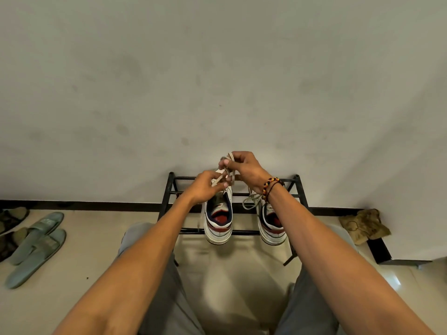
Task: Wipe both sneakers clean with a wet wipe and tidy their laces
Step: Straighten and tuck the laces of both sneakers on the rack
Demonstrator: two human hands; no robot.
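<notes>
I am at the lace-tidying step, working on the left sneaker (218,220), which sits on the black shoe rack (169,189) at the middle of the frame, just beside the right sneaker (272,224); both have their heels toward me and their toes to the wall. My left hand (205,187) has its grip closed on a strand of the lace (226,174), pinching it just above the shoe's tongue, and my right hand (244,169), a little higher in the frame, has its grip closed on the other part of the same lace, drawn up into what looks like a loop. The right sneaker's laces (251,201) lie loose over its opening, so I judge that one not yet tidied. I see no wet wipe anywhere in view, so I cannot tell from here whether the wiping is done. Next, I think, the move calls for crossing the strands, pulling the knot snug without dragging the shoe off the rack's bars, then turning to the other shoe. Green slippers (36,247) lie at lower left on the floor.
</notes>
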